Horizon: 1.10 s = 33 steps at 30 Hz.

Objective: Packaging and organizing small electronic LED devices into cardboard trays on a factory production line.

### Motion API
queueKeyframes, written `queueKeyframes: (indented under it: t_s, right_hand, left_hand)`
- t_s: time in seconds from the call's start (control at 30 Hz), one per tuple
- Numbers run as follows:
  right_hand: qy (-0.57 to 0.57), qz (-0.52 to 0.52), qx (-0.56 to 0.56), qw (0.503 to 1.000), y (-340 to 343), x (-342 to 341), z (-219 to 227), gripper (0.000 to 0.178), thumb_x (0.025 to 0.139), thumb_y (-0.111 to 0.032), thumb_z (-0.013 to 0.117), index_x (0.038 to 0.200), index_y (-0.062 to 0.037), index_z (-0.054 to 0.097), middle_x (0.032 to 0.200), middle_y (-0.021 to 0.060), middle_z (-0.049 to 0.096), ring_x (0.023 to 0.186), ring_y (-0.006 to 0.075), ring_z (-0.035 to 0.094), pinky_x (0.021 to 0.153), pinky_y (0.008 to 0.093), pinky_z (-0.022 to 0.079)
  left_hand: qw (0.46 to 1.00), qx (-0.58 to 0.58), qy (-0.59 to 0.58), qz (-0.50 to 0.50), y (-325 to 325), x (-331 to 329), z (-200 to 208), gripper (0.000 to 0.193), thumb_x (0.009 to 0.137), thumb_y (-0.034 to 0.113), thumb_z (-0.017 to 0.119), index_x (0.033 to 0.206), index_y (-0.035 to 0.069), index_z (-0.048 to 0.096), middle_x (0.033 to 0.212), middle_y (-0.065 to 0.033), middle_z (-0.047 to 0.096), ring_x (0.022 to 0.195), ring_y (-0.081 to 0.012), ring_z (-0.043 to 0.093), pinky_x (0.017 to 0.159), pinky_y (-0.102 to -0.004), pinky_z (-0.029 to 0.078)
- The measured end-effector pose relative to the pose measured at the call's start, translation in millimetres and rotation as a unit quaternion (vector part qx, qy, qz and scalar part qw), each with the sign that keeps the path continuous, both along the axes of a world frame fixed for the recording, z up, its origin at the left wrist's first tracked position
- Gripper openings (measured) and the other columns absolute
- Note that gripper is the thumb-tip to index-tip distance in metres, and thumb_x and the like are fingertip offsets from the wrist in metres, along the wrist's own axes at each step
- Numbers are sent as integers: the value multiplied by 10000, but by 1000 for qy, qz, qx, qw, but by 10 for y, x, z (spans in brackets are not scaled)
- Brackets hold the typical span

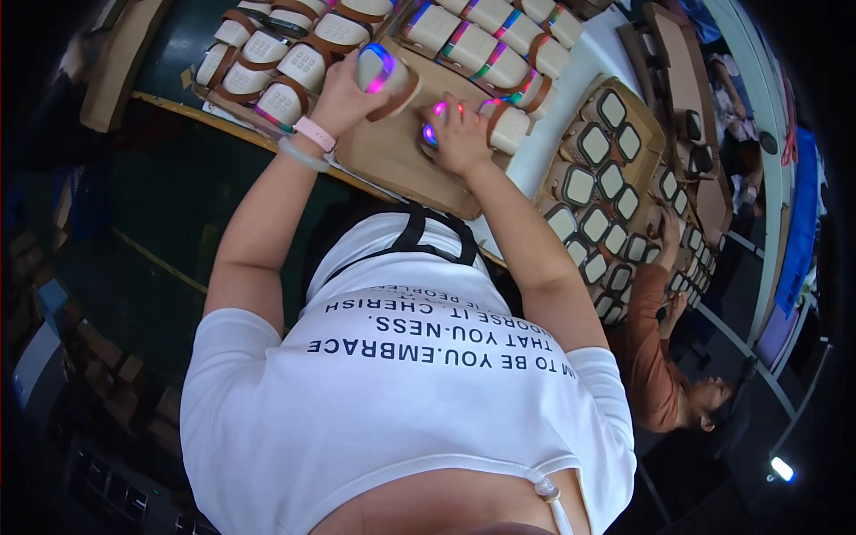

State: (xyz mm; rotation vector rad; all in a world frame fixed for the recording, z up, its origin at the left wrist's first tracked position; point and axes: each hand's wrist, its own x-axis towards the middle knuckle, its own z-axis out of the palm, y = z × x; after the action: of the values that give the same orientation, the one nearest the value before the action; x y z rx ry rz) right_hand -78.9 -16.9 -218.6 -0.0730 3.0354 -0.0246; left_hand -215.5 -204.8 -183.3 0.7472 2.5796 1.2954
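My left hand (342, 96) is wrapped round a cream speaker-like box (373, 69) with a brown strap and a glowing blue-and-pink band. It is tilted above the left part of a brown cardboard tray (383, 160). Over the tray's right part, my right hand (462, 135) curls its fingers round a second box of this kind (430, 134), mostly hidden under the fingers, with pink and purple light showing. Right beside that hand lies another cream box (508, 129).
Rows of similar cream boxes (486, 53) fill the tray's far side, and more (276, 102) stand at the left. A carton (544, 183) of dark-rimmed boxes stands at the right, where a co-worker's hand (669, 227) reaches in. The table's yellow edge (201, 116) runs nearby.
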Motion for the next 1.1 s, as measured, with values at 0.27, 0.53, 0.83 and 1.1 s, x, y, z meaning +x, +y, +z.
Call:
queueKeyframes:
  t_s: [0.27,0.53,0.83,1.1]
  right_hand:
    - [14,-192,-431,881,23,-62,442,743,639,-226,734,1284,-34,419,1233,157,503,1153,346,482,923,522,430]
    - [-58,-325,-940,89,7,327,1445,625,787,-357,526,1346,-123,375,1424,155,321,1322,388,291,1033,687,201]
    - [-1,-183,-982,43,92,340,1603,677,722,-362,581,1336,-149,393,1374,122,394,1277,340,357,1004,627,263]
    - [63,-168,-922,342,304,486,1620,721,641,-234,672,1301,-125,403,1325,143,425,1241,345,395,1028,512,332]
  left_hand:
    - [587,579,-566,-7,-216,591,781,557,914,165,555,1400,114,288,1396,-142,363,1286,-332,380,1030,-540,385]
    - [520,596,-611,-36,-147,777,1238,813,790,492,658,1404,98,299,1413,-165,352,1308,-425,304,1033,-538,289]
    - [624,581,-520,57,231,1014,1407,630,846,451,617,1328,114,391,1293,-127,479,1177,-251,454,956,-410,358]
    - [929,274,246,-28,171,974,1475,841,694,256,782,1351,35,306,1236,-163,485,1152,-270,468,989,-414,366]
